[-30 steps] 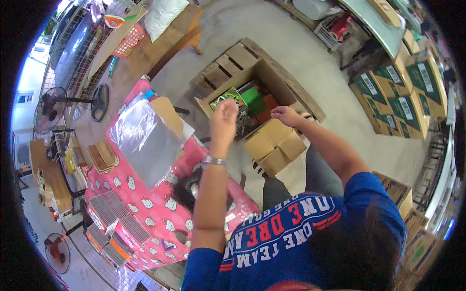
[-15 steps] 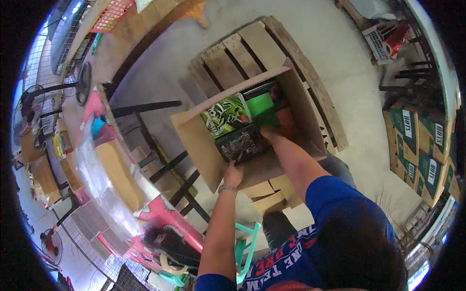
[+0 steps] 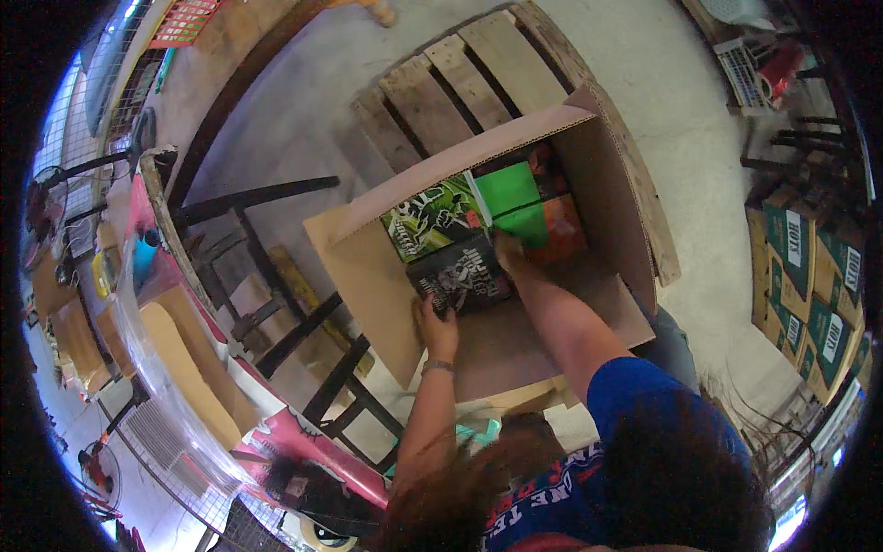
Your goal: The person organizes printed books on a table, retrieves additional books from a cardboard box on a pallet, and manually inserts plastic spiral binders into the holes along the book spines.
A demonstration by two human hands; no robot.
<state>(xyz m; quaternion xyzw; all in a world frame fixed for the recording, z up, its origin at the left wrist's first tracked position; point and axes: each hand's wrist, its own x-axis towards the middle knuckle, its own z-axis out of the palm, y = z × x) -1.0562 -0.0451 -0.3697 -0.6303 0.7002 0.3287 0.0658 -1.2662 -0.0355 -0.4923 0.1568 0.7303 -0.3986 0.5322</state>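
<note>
An open cardboard box [image 3: 363, 271] in front of me holds printed-cover items that look like notebooks, packed side by side. My left hand [image 3: 438, 329] curls over the near left corner of a black-covered notebook [image 3: 464, 274] with a grey figure on it. At that notebook's right edge is my right hand [image 3: 513, 256], its fingers bent down and partly hidden. A green and black notebook [image 3: 428, 221] lies behind the black one. To the right are plain green pieces [image 3: 508, 189] and an orange-red cover [image 3: 563, 228].
A wooden pallet [image 3: 418, 101] lies on the floor beyond the box. Dark metal legs [image 3: 317, 368] and a plastic-covered table [image 3: 189, 359] stand at left. Stacked green and brown cartons [image 3: 800, 294] are at right. Part of a green stool [image 3: 480, 431] shows below the box.
My left hand has moved up onto the black-covered notebook's near left corner. My right hand stays by its right edge. The view has shifted, and the box's near flap shows more.
</note>
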